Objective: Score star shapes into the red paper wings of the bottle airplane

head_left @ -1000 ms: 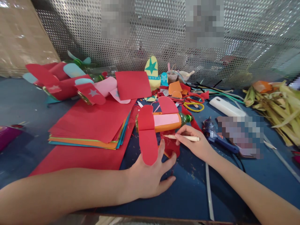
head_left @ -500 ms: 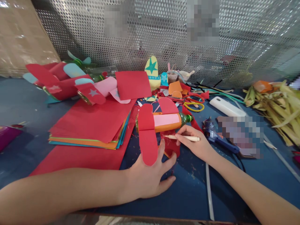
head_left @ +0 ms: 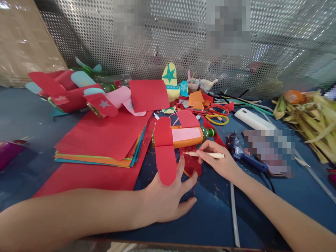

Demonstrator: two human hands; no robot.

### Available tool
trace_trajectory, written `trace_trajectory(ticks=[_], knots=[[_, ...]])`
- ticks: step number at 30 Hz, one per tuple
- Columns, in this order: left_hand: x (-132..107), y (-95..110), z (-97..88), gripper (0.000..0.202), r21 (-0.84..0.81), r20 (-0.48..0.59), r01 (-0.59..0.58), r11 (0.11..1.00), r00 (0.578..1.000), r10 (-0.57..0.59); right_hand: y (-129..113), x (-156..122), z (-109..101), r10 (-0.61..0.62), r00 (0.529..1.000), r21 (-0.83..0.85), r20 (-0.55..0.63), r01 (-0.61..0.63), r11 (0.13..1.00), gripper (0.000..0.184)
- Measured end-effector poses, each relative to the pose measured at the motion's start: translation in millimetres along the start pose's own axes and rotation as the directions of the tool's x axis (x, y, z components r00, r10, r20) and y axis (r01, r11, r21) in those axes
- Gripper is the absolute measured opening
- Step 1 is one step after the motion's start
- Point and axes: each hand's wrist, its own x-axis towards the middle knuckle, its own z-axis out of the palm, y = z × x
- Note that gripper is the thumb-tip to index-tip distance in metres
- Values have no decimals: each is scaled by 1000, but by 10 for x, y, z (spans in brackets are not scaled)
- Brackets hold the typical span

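My right hand (head_left: 216, 159) is closed around a cream-coloured pen (head_left: 210, 154), its tip on a red paper piece (head_left: 193, 164) that bears faint star lines. My left hand (head_left: 170, 196) has its fingers spread, with fingertips resting on the edge of that same piece. Just beyond lies a toy plane made from a green bottle (head_left: 208, 132), wrapped in orange and pink paper. Rounded red paper wings (head_left: 166, 157) stick out from it, and one overlaps the back of my left hand.
Stacked coloured paper (head_left: 105, 140) lies left, with finished bottle planes (head_left: 68, 91) behind it. Yellow-handled scissors (head_left: 217, 119) and paper scraps are at the back. To the right are a blue glue gun (head_left: 246, 157), a phone (head_left: 270, 150), a white device (head_left: 253, 119) and dried husks (head_left: 309, 122).
The pen tip has shifted very slightly left on the red paper. My left hand and the bottle plane stay where they were.
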Motion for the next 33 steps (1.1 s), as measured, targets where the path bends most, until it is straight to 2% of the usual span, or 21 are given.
trace_trajectory(ticks=[12, 21, 33], knots=[[-7, 6, 3, 54, 30, -30, -12, 999, 999, 13, 25, 8, 1, 23, 1000, 32, 21, -24, 999, 15], [-5, 8, -8, 55, 18, -1, 1, 1000, 1000, -1, 11, 1, -2, 14, 1000, 12, 10, -14, 1000, 13], [-14, 1, 32, 55, 11, -23, -7, 1000, 1000, 7, 24, -5, -5, 32, 999, 31, 6, -33, 999, 17]])
